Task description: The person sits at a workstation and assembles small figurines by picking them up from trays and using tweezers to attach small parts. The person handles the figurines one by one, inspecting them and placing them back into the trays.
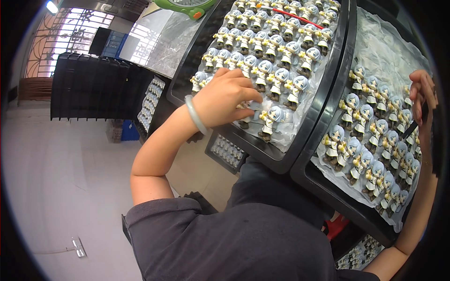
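Note:
My left hand [226, 97], with a pale bangle on its wrist, bends over the near left corner of the left black tray [276, 161]. Its thumb and fingers close about a small figurine [244, 122] that they mostly hide. Just right of it stands another blue-haired figurine [271, 122] in a white coat. At the far right, my right hand [422, 91] is above the right black tray [344, 196], its fingers bent. A dark slim stick [409, 130] points down from that hand toward the figurines [375, 173]; its upper part is hidden.
Rows of like figurines stand on crumpled white sheeting [379, 42] in both trays. A red-handled paintbrush [296, 18] lies across the far rows. Behind are a green fan [185, 5] and a marble-look table [161, 40]. More figurine trays [225, 151] sit lower down; stacked black trays [89, 86] stand left.

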Available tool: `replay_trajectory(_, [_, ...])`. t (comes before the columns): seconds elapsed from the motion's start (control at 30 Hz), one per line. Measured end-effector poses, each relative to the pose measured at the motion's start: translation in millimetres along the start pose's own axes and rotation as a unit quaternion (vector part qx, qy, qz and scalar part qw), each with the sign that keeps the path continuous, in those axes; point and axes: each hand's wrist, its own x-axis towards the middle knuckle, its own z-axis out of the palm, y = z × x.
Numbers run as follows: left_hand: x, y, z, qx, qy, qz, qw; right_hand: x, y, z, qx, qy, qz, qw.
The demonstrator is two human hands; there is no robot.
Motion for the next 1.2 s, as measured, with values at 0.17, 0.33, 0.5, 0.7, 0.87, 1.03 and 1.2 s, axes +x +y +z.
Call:
replay_trajectory(0.17, [-0.3,2.7,-0.9,0.039,0.016,0.003,0.999,-1.7,-12.8,-0.1,0.046,-0.019,0.011,0.999])
replay_trajectory(0.33, [5.7,16.7,-13.7,-0.043,0.021,0.004,0.999,7.5,-3.5,-18.1,0.115,0.036,0.222,0.968])
replay_trajectory(0.5, [16.0,26.3,10.4,-0.016,0.024,0.043,0.999,8.8,-2.0,2.7,0.019,-0.058,-0.025,0.998])
replay_trajectory(0.7, [23.7,24.1,-10.0,-0.030,-0.006,0.026,0.999,-11.4,-1.1,-6.1,-0.050,0.024,0.022,0.998])
replay_trajectory(0.87, [28.1,27.9,-26.3,-0.036,-0.079,-0.013,0.996,-16.0,-25.6,20.8,-0.083,-0.098,0.171,0.977])
replay_trajectory(1.03, [93.8,37.5,-71.6,-0.109,0.037,0.050,0.992,-19.8,-21.6,23.0,-0.170,-0.367,0.168,0.899])
replay_trajectory(1.2, [228.4,82.5,-62.3,-0.193,0.043,0.159,0.967,-22.9,-26.2,18.2,-0.243,-0.466,0.183,0.831])
